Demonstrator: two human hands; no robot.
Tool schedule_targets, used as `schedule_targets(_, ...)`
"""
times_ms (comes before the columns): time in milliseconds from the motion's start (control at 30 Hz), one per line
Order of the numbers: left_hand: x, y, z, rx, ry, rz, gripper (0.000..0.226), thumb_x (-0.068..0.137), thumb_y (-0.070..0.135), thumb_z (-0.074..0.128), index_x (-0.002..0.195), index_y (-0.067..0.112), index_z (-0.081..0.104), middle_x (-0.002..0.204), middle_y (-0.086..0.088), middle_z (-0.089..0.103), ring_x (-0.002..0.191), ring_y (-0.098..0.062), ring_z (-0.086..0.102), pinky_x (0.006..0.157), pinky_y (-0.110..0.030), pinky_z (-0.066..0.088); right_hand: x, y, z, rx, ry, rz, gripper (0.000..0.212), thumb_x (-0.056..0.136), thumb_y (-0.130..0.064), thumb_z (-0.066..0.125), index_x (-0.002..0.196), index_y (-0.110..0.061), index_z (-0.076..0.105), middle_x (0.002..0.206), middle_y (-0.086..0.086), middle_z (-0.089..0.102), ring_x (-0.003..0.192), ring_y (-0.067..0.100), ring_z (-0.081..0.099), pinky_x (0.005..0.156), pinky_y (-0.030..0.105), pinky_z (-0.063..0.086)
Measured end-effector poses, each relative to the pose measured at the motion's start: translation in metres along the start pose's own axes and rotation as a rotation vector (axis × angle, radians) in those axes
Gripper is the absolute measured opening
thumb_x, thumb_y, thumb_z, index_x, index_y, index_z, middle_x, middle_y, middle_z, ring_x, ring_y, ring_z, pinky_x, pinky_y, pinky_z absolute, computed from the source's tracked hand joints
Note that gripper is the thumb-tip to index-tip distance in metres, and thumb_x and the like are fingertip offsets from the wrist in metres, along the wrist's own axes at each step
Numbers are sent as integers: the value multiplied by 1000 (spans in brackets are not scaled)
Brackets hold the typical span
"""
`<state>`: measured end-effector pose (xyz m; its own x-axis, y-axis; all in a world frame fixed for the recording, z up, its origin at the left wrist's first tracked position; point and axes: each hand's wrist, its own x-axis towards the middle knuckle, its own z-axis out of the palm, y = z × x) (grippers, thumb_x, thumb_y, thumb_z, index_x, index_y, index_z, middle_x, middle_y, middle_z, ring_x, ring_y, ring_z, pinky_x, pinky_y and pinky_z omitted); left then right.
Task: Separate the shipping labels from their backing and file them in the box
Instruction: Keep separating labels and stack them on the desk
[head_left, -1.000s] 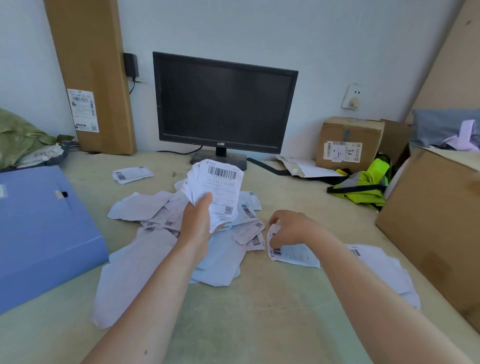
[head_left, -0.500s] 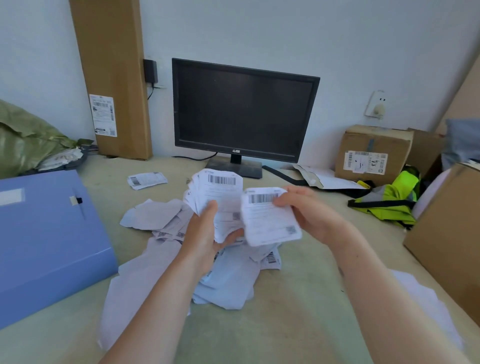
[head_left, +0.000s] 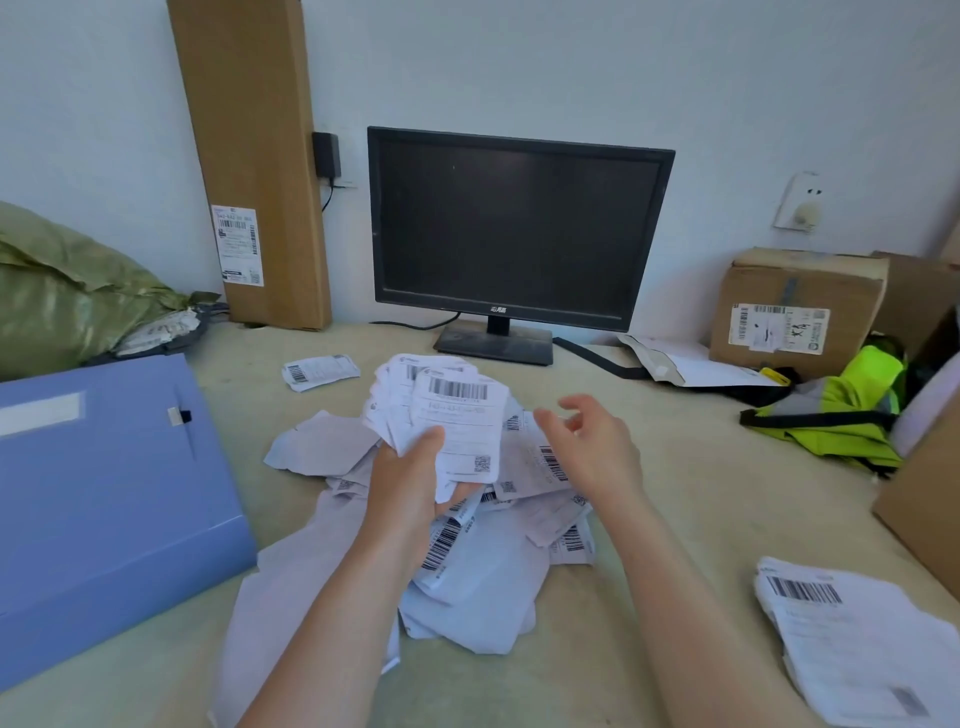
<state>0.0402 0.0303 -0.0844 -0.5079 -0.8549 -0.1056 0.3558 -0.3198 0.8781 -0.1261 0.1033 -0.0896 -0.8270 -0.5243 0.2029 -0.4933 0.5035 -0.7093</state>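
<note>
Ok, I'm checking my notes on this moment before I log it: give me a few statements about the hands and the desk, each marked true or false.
1. The left hand grips a fanned stack of labels. True.
2. The right hand pinches a single label. False: it is open and holds nothing.
3. The monitor shows a spreadsheet. False: its screen is dark.
4. The blue file box lies to the left of the paper pile on the table. True.
</note>
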Motion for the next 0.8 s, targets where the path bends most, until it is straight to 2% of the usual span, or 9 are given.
schedule_targets(67,1,0,0,-21,33,21,28,99,7,48,120,22,58,95,3,72,83,-15,70,64,-33,58,0,12,4,-303,-72,15,74,77,-70,53,137,-28,44,131,0,55,124,24,44,99,41,35)
schedule_targets(133,1,-1,0,-14,26,22,26,98,7,48,116,22,59,93,3,73,80,-14,71,65,-34,58,-2,16,9,-384,-168,5,89,69,-73,59,143,-30,36,138,0,48,130,25,39,102,41,29)
schedule_targets(233,1,-4,0,-1,25,20,24,98,8,49,109,26,61,91,6,74,79,-12,72,64,-34,58,0,16,12,-276,-201,-20,82,68,-61,70,140,-35,39,122,-6,59,124,20,44,99,37,30)
schedule_targets(300,1,-4,-1,0,37,11,26,99,9,50,118,23,59,97,3,73,85,-15,71,64,-34,59,3,16,11,-204,-180,-12,80,68,-51,73,139,-36,40,113,-8,62,120,19,49,98,36,32)
schedule_targets(400,2,-2,-2,-10,50,15,30,99,8,48,126,20,56,102,1,71,87,-16,70,57,-30,60,5,19,5,-311,-194,4,91,69,-54,72,147,-36,29,137,-2,49,132,25,38,106,41,29)
schedule_targets(467,1,-1,-2,-20,56,15,31,99,9,49,127,19,56,101,1,71,86,-16,69,55,-27,60,6,21,0,-319,-260,18,94,69,-52,73,149,-36,25,144,-3,44,136,24,34,110,41,25)
schedule_targets(600,0,-2,-1,-11,52,13,25,99,8,48,119,22,56,94,4,71,82,-13,69,53,-27,57,6,19,-6,-132,-394,6,86,73,-29,76,147,-37,32,137,-6,49,130,19,42,115,40,25)
schedule_targets(700,0,-2,0,3,66,9,25,99,10,50,119,23,56,94,5,71,83,-14,69,55,-28,58,6,20,-4,-90,-362,7,79,72,-19,75,142,-36,41,127,-3,52,127,18,44,114,42,28)
schedule_targets(800,1,-1,-3,-15,79,1,26,98,10,51,121,21,57,97,3,71,86,-16,69,55,-27,59,9,24,-4,113,-174,-14,65,75,-5,65,136,-23,53,93,-7,60,95,17,60,92,37,48)
